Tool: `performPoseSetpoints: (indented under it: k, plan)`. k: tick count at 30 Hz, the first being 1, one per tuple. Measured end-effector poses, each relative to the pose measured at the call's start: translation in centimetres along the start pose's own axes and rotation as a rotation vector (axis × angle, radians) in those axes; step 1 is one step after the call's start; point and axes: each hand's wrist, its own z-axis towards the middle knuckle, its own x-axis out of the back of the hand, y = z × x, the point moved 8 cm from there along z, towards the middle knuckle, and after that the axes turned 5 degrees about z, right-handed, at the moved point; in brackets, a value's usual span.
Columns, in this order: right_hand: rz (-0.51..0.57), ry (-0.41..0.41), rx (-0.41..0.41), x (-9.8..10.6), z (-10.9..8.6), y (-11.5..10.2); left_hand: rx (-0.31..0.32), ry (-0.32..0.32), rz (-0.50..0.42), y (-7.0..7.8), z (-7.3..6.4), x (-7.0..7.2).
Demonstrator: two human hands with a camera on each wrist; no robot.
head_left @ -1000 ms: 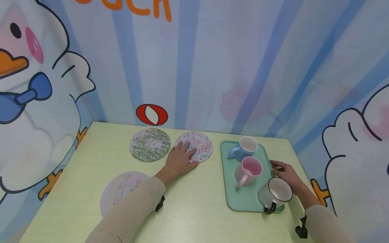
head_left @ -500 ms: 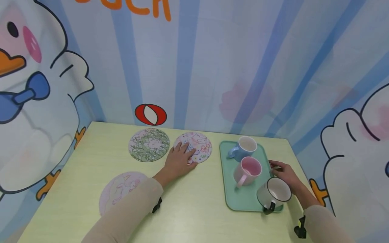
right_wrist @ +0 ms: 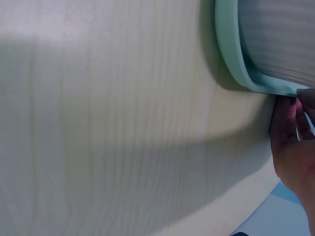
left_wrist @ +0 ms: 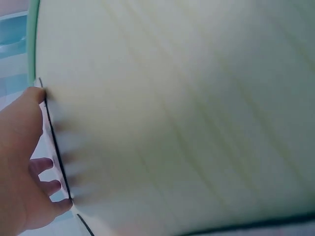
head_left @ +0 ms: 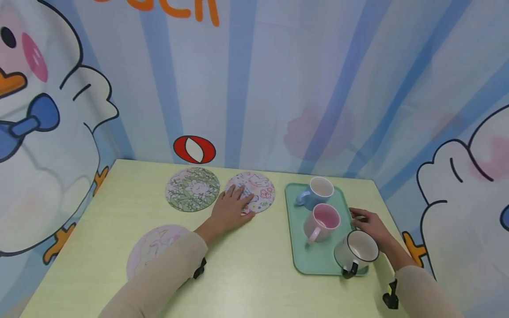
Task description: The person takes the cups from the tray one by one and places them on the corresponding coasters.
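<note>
My left hand (head_left: 228, 212) rests with fingers spread on a round placemat (head_left: 264, 192) with a pink floral and bunny print. In the left wrist view the fingertips and thumb lie along that mat's edge. At the right, my right hand (head_left: 370, 225) holds the right rim of a green tray (head_left: 300, 260); in the right wrist view its thumb and fingers meet at the rim, partly cut off by the frame. On the tray stand a blue mug (head_left: 318, 194), a pink mug (head_left: 321, 223) and a white mug (head_left: 355, 251) with a black rim and handle.
A green floral round placemat (head_left: 192, 190) lies left of the one under my left hand. A pale pink round placemat (head_left: 149, 247) is nearer, partly covered by the left sleeve. A striped cartoon curtain (head_left: 254, 88) stands behind the pale yellow table (head_left: 254, 282).
The whole head view has shifted slightly, so everything appears a little further left. Both hands, the mats, the tray and the mugs keep their places relative to one another.
</note>
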Motion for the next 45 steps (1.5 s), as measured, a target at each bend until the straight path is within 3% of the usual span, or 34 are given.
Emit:
performPoseSetpoints:
  k: [4, 13, 30, 39, 45]
  plan:
    - [0.001, 0.0, 0.0, 0.1, 0.0, 0.1, -0.018, 0.02, 0.006, 0.1, -0.3, 0.7]
    - [-0.002, 0.008, 0.009, 0.1, -0.1, 0.1, -0.064, -0.01, -0.004, 0.1, -1.1, 2.5]
    - [0.007, 0.013, -0.003, 0.2, 0.0, 0.0, -0.192, 0.009, 0.032, 1.4, -3.9, 3.5]
    - [0.013, 0.015, 0.013, 0.2, 0.3, 0.1, -0.215, 0.047, 0.023, 1.3, -5.1, 6.2]
    - [0.015, 0.007, 0.024, 0.2, 0.2, 0.1, -0.252, 0.075, 0.054, 1.0, -6.7, 7.2]
